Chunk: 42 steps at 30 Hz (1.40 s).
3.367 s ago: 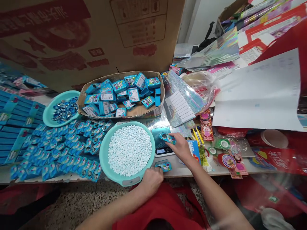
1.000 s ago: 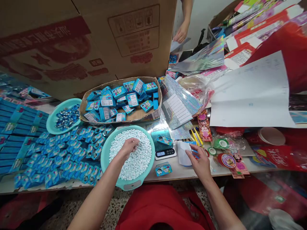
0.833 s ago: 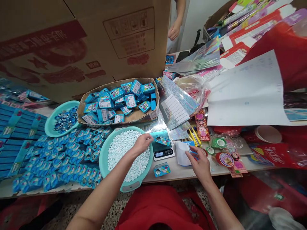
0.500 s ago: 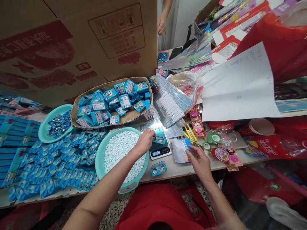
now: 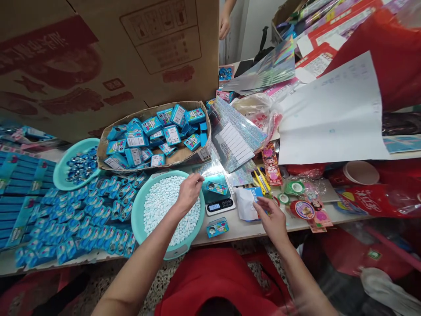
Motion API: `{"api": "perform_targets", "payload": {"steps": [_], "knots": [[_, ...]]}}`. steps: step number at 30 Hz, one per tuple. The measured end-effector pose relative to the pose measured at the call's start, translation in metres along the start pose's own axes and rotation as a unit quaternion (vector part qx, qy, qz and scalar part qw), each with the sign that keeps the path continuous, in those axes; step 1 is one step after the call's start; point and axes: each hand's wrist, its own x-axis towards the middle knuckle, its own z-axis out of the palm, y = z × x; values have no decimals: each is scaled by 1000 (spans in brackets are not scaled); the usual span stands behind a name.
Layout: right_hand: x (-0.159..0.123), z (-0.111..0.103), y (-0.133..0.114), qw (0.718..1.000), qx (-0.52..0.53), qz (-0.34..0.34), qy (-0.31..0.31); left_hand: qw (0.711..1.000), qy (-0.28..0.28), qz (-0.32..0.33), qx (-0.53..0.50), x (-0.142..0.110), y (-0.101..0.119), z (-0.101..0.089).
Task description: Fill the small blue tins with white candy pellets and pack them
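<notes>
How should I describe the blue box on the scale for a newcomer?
Find the large turquoise basin of white pellets. Right of it stands a digital scale. The small blue box is the only one on its platform, unlike the similar box in front.

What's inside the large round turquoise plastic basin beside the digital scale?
The large round turquoise plastic basin holds many small, pale, rounded pellets. The left hand and forearm cover some; anything beneath the top layer is hidden.

"汕头市" (inverted) on carton point(image 5: 112, 66)
</notes>
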Motion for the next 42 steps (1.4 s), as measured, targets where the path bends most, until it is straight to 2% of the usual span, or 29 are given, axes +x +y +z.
{"api": "perform_targets", "payload": {"steps": [3,7,10,13,18,21,25,28,31,33,34,36,39,42], "knots": [[-1,-2,1,1000,-4,7,-6,998,14,-63,-5,-25,-29,-9],[-4,-3,4,1000,-5,19,-10,985,19,-169,10,-71,-70,-14],[-5,0,3,1000,-15,18,-13,975,57,-217,-11,-100,-87,-13],[-3,5,-1,1000,-18,8,-24,969,89,-229,-32,-114,-91,-12],[5,24,-19,997,-20,-49,-50,975,109,-188,-36,-119,-93,-10],[14,41,-37,989,-48,-126,-55,979,120,-162,-13,-123,-97,-8],[29,73,-53,957,-122,-249,-88,981,123,-148,6,-131,-101,-4],[40,93,-50,948,-159,-237,-139,982,123,-141,-12,-134,-101,-1],[43,99,-52,957,-140,-198,-158,972,129,-174,-93,-128,-93,0],[41,95,-69,958,-110,-220,-148,939,146,-232,-208,-119,-80,-2],[38,92,-83,955,-97,-241,-145,910,153,-259,-286,-113,-71,-5],[30,88,-114,941,-75,-291,-153,826,161,-285,-459,-98,-49,-14],[18,95,-152,910,-95,-357,-186,681,152,-278,-660,-75,-21,-27],[12,116,-159,886,-159,-375,-223,579,159,-290,-745,-57,-16,-28]]}}
